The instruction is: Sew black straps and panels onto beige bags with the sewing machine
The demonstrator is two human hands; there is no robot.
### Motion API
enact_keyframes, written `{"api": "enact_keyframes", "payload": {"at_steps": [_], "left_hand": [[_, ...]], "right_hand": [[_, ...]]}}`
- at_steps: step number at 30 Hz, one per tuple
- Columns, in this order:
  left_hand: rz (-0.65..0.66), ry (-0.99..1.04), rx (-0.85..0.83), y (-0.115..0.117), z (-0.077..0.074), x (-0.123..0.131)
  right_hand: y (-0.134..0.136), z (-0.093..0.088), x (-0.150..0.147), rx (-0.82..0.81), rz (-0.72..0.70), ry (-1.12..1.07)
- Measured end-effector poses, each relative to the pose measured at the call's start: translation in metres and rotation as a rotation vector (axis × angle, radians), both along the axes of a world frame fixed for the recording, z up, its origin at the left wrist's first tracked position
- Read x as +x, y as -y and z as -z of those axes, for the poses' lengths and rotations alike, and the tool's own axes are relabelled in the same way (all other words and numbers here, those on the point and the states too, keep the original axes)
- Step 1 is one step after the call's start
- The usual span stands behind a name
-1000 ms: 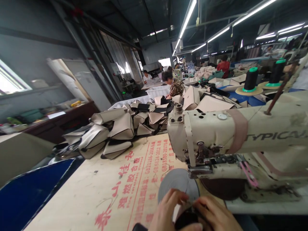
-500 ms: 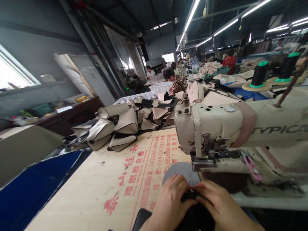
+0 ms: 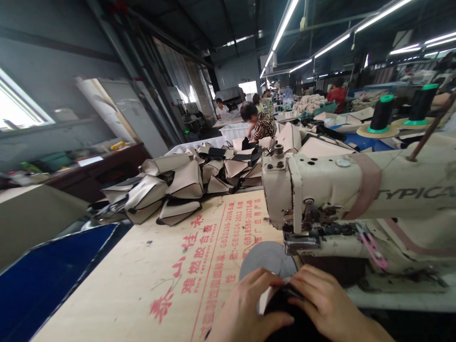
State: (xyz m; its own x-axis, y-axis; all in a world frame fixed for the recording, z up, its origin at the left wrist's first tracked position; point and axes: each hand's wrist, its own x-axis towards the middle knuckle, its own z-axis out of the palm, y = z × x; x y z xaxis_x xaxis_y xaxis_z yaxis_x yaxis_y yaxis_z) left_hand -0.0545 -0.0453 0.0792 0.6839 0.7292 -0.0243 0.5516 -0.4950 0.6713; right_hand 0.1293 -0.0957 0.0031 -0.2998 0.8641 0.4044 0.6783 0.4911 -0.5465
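Note:
Both hands meet at the bottom edge of the head view, just in front of a cream sewing machine. My left hand and my right hand are curled round a small black piece held between them. The fingers pinch its upper edge. A grey round disc lies on the table right behind the hands, under the machine's needle head. The lower part of the black piece is cut off by the frame.
A plywood tabletop with red printed letters spreads to the left. A heap of beige and black folded bags lies at its far edge. Blue sheet at the left. Black thread cones stand at the right. Other people work farther back.
The view has shifted a little. My hands have come up into view and slid slightly right, still working the black piece; the left fingers now reach further over it.

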Motion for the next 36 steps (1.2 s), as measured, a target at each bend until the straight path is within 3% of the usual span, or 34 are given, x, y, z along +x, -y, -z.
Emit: {"api": "enact_keyframes", "payload": {"at_steps": [3,6,10,14,18,23,26,29,33,36], "left_hand": [[0.034,0.016,0.088,-0.002,-0.005,0.007],[-0.035,0.034,0.113,-0.005,0.003,0.018],[-0.192,0.149,-0.246,-0.019,0.023,0.024],[-0.231,0.135,-0.582,-0.032,0.033,0.025],[-0.299,0.140,-0.692,-0.033,0.030,0.028],[-0.383,0.191,-0.746,-0.031,0.028,0.031],[-0.396,0.225,-0.653,-0.025,0.027,0.027],[-0.371,0.267,-0.341,-0.009,0.020,0.016],[-0.040,0.069,0.117,0.011,0.012,0.002],[0.124,-0.085,0.297,0.011,0.013,0.001]], "right_hand": [[-0.002,-0.004,0.002,0.008,-0.037,0.001],[-0.004,-0.005,0.000,0.083,-0.015,-0.009],[-0.008,-0.002,0.000,0.108,0.026,0.035],[-0.008,0.000,0.004,-0.061,0.014,-0.052],[-0.005,0.001,0.005,-0.208,0.108,-0.252],[-0.007,-0.005,0.003,-0.026,0.010,-0.182],[-0.008,-0.005,0.003,0.038,0.003,-0.139],[-0.006,0.000,0.000,0.101,0.064,-0.168],[-0.001,0.007,-0.006,0.146,0.133,-0.219],[0.001,0.011,-0.007,0.164,0.149,-0.228]]}}
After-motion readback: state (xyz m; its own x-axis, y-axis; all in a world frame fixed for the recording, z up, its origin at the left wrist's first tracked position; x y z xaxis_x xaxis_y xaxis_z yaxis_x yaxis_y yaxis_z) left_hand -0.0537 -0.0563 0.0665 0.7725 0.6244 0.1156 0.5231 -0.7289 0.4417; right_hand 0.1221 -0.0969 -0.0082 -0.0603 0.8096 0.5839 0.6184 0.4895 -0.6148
